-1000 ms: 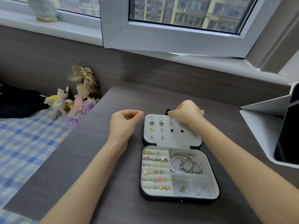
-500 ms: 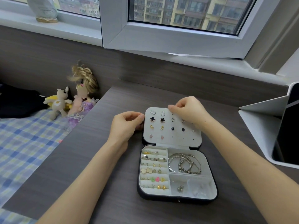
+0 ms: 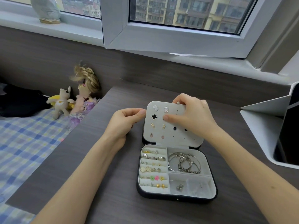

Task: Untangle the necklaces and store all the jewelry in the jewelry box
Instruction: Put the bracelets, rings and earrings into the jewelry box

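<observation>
Jewelry box [image 3: 161,197] lies open on the worktop [image 3: 121,207]. Right hand [image 3: 194,115] pinches its raised earring panel [image 3: 186,136] at the top edge; left hand [image 3: 123,123] pinches the panel's left edge. Bangles [image 3: 184,162] fill the upper-right compartment.

Dark wood-grain bench [image 3: 100,159] fills foreground, soft daylight across it. Matching dark panel wall [image 3: 48,59] behind. White window frame [image 3: 178,39] above, sash swung inward, apartment blocks [image 3: 186,12] outside. Pale figurine [image 3: 47,10] on windowsill [image 3: 19,21], far left. Bed [image 3: 24,143] left of bench, blue-and-yellow checked sheet; doll [image 3: 85,94] and plush toy [image 3: 62,101] propped against wall, dark cloth [image 3: 19,102] beside them. White angled stand [image 3: 262,126] at right edge.
</observation>
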### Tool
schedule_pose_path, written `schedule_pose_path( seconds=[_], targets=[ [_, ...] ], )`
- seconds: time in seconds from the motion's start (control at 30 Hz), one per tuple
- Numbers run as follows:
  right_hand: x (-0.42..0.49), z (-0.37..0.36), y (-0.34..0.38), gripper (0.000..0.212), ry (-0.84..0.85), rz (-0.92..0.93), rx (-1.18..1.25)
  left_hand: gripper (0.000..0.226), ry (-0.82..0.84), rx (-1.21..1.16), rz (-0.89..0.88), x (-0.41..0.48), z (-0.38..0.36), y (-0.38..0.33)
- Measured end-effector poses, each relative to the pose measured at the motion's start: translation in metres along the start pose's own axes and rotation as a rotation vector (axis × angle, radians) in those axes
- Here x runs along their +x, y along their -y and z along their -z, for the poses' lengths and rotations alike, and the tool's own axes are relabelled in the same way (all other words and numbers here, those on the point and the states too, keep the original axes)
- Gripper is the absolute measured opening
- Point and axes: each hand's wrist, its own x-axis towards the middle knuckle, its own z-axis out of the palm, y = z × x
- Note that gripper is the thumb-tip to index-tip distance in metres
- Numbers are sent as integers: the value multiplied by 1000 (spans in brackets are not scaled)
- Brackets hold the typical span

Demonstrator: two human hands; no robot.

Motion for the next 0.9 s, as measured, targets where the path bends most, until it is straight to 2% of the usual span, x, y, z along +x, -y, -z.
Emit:
schedule_pose_path(
  seconds=[0.1, 0.27, 0.33, 0.43, 0.67, 0.9],
  targets=[
    [-19, 3, 4, 35, -148, 84, -9, 10, 179, 19, -44, 0, 5, -7],
    [-63, -11, -3, 34, -515, 480, -153, 8, 565, 144, -97, 2, 7, -23],
    [-73, -18, -9, 35, -582, 580, -186, 8, 688, 208, -106, 2, 2, -29],
    [-79, -22, -12, 36, -645, 617, -199, 13, 848, 291, -102, 1, -8, -32],
    [-82, -28, -14, 36, -722, 581, -207, 21, 948, 309, -90, 1, -15, -24],
    [-81, -30, -16, 37, -727, 567, -209, 25, 961, 301, -101, 2, -15, -24]
  ],
)
